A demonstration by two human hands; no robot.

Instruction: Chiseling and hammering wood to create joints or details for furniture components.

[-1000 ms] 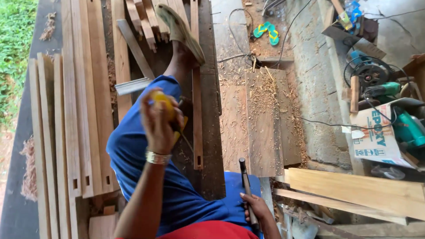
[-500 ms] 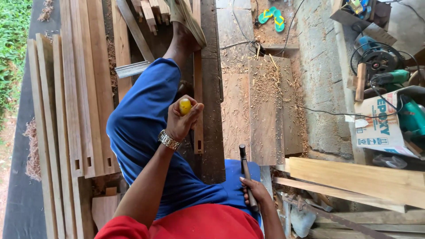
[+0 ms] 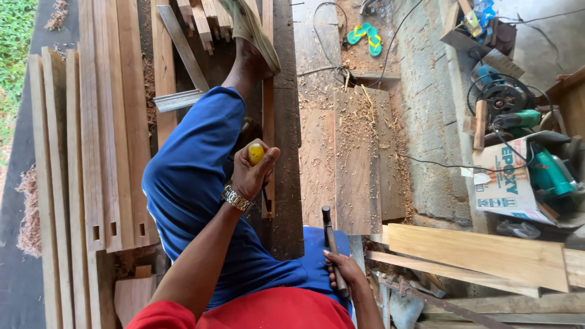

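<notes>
Chisel: yellow-handled chisel (image 3: pixel 256 153) in my left hand (image 3: pixel 253 173), handle end up, blade pointing down at the narrow wood strip (image 3: pixel 268 152) beside my blue-trousered leg (image 3: pixel 195 176); blade tip mostly hidden by the hand, can't tell if it touches the wood.
Left fingers: wrapped tight round the chisel handle; metal watch (image 3: pixel 236 198) on that wrist.
Right fingers: closed on the grip of a dark hammer (image 3: pixel 332 244), right hand (image 3: pixel 344 271) low by my right knee, hammer head lifted, well apart from the chisel.
Step in hand: I judge chisel being set on the strip near its dark slot (image 3: pixel 268 204), hammer at the ready, no strike under way.
Next move calls for: my guess, chisel held upright and steady on the mark, hammer brought across squarely onto the yellow butt, left knuckles kept out of the line.
Bench: dark plank (image 3: pixel 286 183) carries the strip; foot in a sandal (image 3: pixel 253 30) braced on the far end.
Slotted boards: stack of pale boards (image 3: pixel 91 152) at left, small square slots cut near their near ends.
Containers: cardboard box (image 3: pixel 509 180) at right, lying on its side, contents not visible; green power tool (image 3: pixel 551 173) touching it, outside, not in it.
Small crate: top right (image 3: pixel 478 30), holds blue and yellow bits, too small to tell.
Floor: shavings on flat boards (image 3: pixel 353 158), green flip-flops (image 3: pixel 365 36) beyond.
</notes>
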